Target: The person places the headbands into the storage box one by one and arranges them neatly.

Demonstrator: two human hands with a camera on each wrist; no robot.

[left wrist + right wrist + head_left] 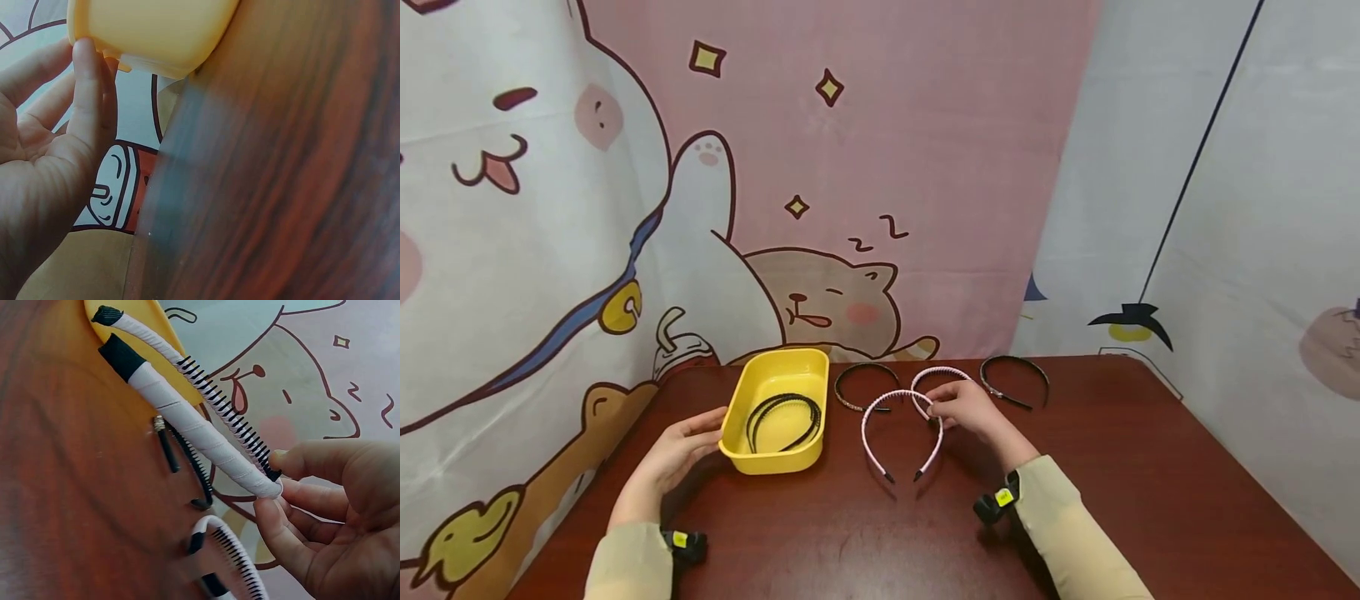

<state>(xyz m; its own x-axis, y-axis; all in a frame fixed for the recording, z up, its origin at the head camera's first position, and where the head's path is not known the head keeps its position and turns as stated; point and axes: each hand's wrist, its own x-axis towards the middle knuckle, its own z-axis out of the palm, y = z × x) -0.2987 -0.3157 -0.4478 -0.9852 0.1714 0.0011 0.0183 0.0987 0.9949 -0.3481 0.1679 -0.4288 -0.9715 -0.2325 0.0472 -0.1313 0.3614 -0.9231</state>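
My right hand pinches a pale pink headband between thumb and fingers. In the right wrist view the wrapped headband shows black teeth inside and black tips, raised off the table. My left hand touches the left side of a yellow plastic basket with fairly straight fingers. Left wrist view: the fingertips rest against the wall of the basket. Black headbands lie inside the basket.
Behind the held one, a second pink headband lies on the dark wooden table. A black headband lies right of the basket and another black headband farther right. A cartoon-printed cloth hangs behind.
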